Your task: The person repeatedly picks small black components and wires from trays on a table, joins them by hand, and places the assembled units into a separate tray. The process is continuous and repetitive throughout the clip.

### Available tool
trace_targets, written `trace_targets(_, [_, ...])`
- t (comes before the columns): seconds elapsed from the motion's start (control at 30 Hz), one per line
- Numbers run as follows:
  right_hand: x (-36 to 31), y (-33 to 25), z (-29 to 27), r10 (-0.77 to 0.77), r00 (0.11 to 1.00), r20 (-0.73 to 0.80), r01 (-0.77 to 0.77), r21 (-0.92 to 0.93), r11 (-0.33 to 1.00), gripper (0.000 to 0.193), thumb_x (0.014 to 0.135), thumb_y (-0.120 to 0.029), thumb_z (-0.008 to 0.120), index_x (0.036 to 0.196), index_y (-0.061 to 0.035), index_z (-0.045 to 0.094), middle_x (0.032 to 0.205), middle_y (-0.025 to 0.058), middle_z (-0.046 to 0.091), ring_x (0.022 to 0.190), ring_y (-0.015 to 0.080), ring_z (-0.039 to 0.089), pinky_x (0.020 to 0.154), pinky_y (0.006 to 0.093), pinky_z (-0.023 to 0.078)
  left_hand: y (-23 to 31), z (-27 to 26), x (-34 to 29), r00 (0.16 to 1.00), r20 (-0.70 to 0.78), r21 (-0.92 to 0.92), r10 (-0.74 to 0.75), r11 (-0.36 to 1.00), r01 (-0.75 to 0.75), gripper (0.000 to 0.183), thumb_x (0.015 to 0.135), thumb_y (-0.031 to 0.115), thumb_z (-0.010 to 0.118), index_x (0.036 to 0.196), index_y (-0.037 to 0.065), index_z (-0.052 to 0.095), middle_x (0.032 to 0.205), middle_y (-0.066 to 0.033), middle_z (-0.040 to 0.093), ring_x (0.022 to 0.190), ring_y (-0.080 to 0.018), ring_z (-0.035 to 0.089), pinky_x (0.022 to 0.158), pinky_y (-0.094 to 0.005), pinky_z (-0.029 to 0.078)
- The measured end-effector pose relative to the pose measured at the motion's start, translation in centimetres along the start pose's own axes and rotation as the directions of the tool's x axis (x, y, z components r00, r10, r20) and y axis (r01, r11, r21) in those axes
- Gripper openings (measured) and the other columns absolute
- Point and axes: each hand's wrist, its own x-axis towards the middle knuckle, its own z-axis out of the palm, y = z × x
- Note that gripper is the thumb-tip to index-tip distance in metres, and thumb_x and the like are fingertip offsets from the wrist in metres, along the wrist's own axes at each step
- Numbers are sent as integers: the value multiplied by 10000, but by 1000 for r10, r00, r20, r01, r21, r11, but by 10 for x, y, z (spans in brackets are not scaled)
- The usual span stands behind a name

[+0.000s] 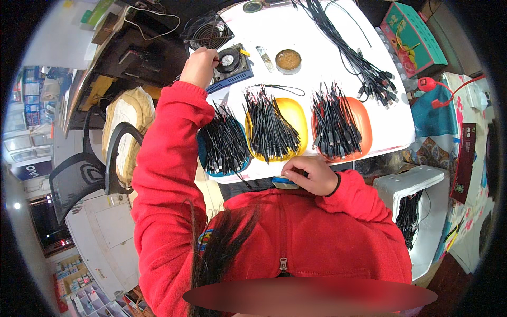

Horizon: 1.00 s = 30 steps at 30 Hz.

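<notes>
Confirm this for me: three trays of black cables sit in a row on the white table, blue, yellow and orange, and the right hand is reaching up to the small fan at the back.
Wrong hand. In the head view the left hand reaches to the small fan; the right hand stays at the near table edge. The blue tray, yellow tray and orange tray are as stated.

Bare worktop [296,31] lies open at upper centre of the frame. Lower down, three trays of black cables [272,129] stand side by side, leaving narrow gaps. A loose cable bundle [359,58] blocks the upper right; a small fan [231,61] crowds the upper left.
</notes>
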Motion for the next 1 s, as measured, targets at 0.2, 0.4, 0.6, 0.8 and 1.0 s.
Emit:
trace_targets(0.2, [1, -2, -3, -15, 1000, -3, 15, -25, 1000, 138, 899, -172, 579, 906, -41, 624, 829, 97, 656, 761, 264, 643, 672, 343, 484, -2, 2, 7, 998, 50, 43, 25, 999, -28, 57, 785, 19, 610, 833, -2, 631, 854, -198, 606, 835, -392, 615, 726, -434, 498])
trace_targets(0.4, [1, -3, -6, -22, 1000, 21, 23, -23, 999, 161, 911, -188, 565, 900, -37, 621, 826, 105, 652, 758, 273, 640, 670, 351, 479, -3, 8, 11, 998, 63, 69, 28, 997, -32, 64, 785, 27, 595, 821, -9, 633, 853, -206, 605, 840, -393, 617, 729, -438, 497])
trace_targets(0.6, [-1, -2, -1, -9, 1000, -21, 9, 3, 1000, 156, 910, -177, 574, 912, -28, 622, 803, 87, 644, 721, 208, 627, 650, 312, 477, -6, 14, 12, 998, 54, 69, 26, 997, -30, 68, 797, 42, 590, 822, -4, 634, 853, -207, 604, 842, -392, 616, 730, -448, 496])
trace_targets(0.8, [-20, -12, 8, 39, 991, -128, -30, 70, 997, 138, 915, -151, 581, 931, -25, 633, 720, 44, 618, 605, 103, 562, 578, 243, 449, 10, -3, -1, 998, -57, -9, 16, 1000, -17, 52, 788, 45, 629, 817, 2, 630, 844, -188, 605, 816, -373, 616, 715, -439, 494])
trace_targets(1.0, [-30, -44, 15, 97, 982, -163, -76, 132, 988, 168, 936, -154, 554, 954, -6, 631, 770, 36, 620, 679, 96, 571, 625, 240, 451, 83, -68, -61, 975, -222, -365, -11, 928, -73, 125, 780, 41, 680, 900, 13, 658, 770, -132, 636, 640, -226, 608, 588, -328, 475])
